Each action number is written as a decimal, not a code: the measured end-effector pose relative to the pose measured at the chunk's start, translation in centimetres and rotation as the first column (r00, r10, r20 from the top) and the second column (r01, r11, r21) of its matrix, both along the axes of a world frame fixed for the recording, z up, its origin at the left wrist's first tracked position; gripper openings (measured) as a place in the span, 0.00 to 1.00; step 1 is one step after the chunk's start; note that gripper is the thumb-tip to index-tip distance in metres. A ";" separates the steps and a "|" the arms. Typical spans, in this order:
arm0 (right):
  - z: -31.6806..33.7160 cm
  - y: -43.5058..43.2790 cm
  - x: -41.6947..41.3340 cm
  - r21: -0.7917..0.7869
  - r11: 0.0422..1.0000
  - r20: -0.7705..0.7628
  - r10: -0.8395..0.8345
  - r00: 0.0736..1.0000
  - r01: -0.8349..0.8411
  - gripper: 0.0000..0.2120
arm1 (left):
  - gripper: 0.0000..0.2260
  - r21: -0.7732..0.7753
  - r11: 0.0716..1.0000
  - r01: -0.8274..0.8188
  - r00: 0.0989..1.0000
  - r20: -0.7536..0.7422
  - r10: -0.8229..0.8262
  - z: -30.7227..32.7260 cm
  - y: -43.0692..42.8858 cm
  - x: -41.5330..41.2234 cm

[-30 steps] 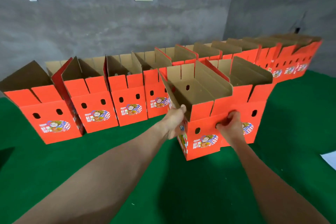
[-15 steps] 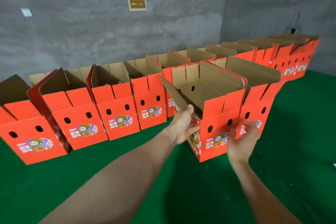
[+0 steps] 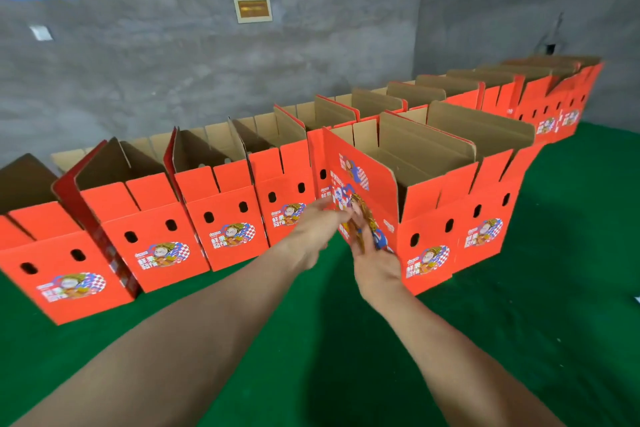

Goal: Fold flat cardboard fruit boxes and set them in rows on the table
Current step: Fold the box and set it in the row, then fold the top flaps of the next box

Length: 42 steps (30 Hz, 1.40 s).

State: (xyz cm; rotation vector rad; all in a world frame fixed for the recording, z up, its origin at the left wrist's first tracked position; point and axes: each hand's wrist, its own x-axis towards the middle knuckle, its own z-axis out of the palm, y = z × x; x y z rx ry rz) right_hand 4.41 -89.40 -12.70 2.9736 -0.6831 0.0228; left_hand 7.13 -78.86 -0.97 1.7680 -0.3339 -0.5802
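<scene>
The folding of this box looks done, and the step in hand is placing it and tidying its side flap. The box (image 3: 426,218) stands open-topped on the green table (image 3: 346,357). It is the left one of two in the near row, and its right side touches its neighbour (image 3: 491,215). Behind both, the far row of boxes (image 3: 221,208) runs along the grey wall (image 3: 173,62) from far left to far right.

Both hands are at the left end of the box, where the tall printed flap (image 3: 360,180) stands up. The left hand (image 3: 313,229) reaches in from the left. Its fingers look stretched out and loosely together, with the tips at the lower part of the flap, but motion blur hides whether they press on it or only brush it. The right hand (image 3: 375,262) sits just below, palm turned up. Its fingers (image 3: 360,229) are straight and a little apart, laid against the flap's printed face. Neither hand appears to curl round or pinch the cardboard.

The next move probably calls for little force. A light push would set the flap upright like those in the far row, and a small nudge would keep the box's front in line with its neighbour. After that, both hands have to come away without dragging the light box out of place. The near row has plenty of bare table to its left, so the next box would go there, and most of this row is yet to be filled. No flat box is in view.
</scene>
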 end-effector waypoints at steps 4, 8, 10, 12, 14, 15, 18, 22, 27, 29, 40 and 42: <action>2.6 -1.2 1.9 0.038 0.991 -0.099 -0.127 0.987 0.132 0.41 | 0.19 0.145 0.987 -0.062 0.997 0.056 0.054 -0.9 7.3 2.0; 3.0 -2.4 2.9 0.109 0.974 -0.147 -0.181 0.973 0.198 0.39 | 0.16 0.259 0.953 -0.159 0.986 0.095 0.138 -1.6 16.8 4.4; 3.3 -3.3 3.1 0.176 0.958 -0.176 -0.196 0.965 0.227 0.39 | 0.15 0.290 0.928 -0.233 0.971 0.113 0.208 -1.5 21.2 5.5; 3.8 -3.8 3.3 0.258 0.939 -0.192 -0.183 0.964 0.229 0.40 | 0.13 0.297 0.898 -0.325 0.945 0.136 0.297 -1.3 25.0 6.4; 4.5 -3.3 3.6 0.309 0.931 -0.178 -0.147 0.973 0.197 0.39 | 0.11 0.292 0.871 -0.394 0.919 0.145 0.367 -1.2 28.0 7.3; 4.9 -2.4 3.7 0.315 0.938 -0.133 -0.109 0.985 0.146 0.36 | 0.11 0.290 0.863 -0.413 0.911 0.141 0.388 -1.1 29.1 7.6; 7.1 2.6 3.6 0.290 0.953 0.262 0.014 0.965 -0.092 0.18 | 0.11 0.256 0.855 -0.451 0.893 0.122 0.434 -1.2 32.1 7.5; 10.7 14.4 1.6 0.200 0.724 0.766 0.305 0.566 -0.661 0.12 | 0.12 0.248 0.834 -0.492 0.871 0.152 0.468 -2.3 36.4 4.5; 12.3 27.6 -0.2 0.410 0.460 0.658 0.449 0.604 -0.788 0.16 | 0.17 0.405 0.661 -0.632 0.755 0.514 0.406 -3.8 46.5 0.1; 12.1 30.9 -0.2 0.559 0.476 0.542 0.411 0.734 -0.679 0.16 | 0.18 0.453 0.536 -0.712 0.679 0.639 0.362 -4.5 53.0 -0.5; 8.7 48.0 0.3 0.660 0.569 0.225 0.474 0.852 -0.490 0.14 | 0.27 0.713 0.231 -0.662 0.748 0.614 0.252 -13.3 76.8 -7.5; 7.5 51.5 -0.2 0.713 0.564 0.157 0.451 0.878 -0.417 0.06 | 0.27 0.724 0.240 -0.647 0.763 0.610 0.216 -11.9 74.1 -9.7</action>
